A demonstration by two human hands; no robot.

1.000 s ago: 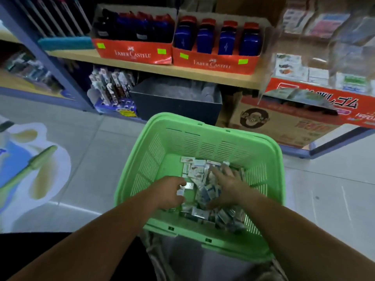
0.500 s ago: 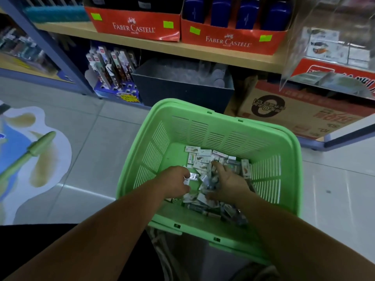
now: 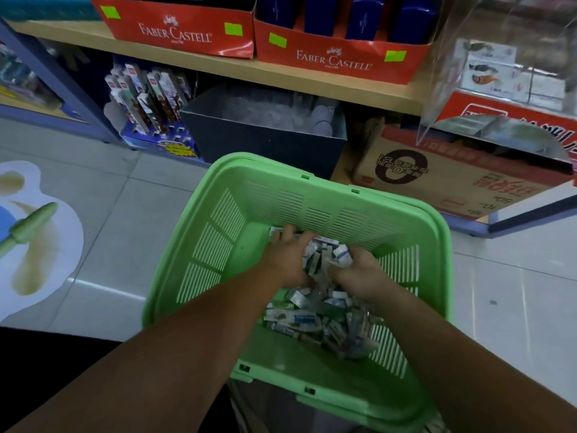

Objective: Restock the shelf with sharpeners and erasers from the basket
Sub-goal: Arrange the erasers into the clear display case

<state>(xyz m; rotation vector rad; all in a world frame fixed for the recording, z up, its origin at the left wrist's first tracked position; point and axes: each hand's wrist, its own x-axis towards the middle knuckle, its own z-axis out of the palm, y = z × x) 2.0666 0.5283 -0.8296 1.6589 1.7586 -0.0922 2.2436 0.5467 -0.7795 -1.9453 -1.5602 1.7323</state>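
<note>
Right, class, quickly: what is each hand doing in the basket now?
Left hand: grips small packets in the green basket.
Right hand: grips small packets too.

Green basket, red cartons, pale floor: the colours before us.

We see a light green basket (image 3: 218,239) with slotted walls, and in it small packets (image 3: 299,318) of white, grey and blue. On the tan wooden shelf (image 3: 78,32) we see red cartons (image 3: 187,32) lettered in white, each with bright green stickers (image 3: 233,29); the right one holds dark blue containers (image 3: 362,14). Below we make out a dark box (image 3: 265,142) and a brown cardboard box (image 3: 452,182) printed with a black ring and red characters. The shelf frame (image 3: 56,79) is blue. The floor tiles (image 3: 125,214) are pale grey, and the floor sticker (image 3: 40,232) is white, blue and olive green.
</note>
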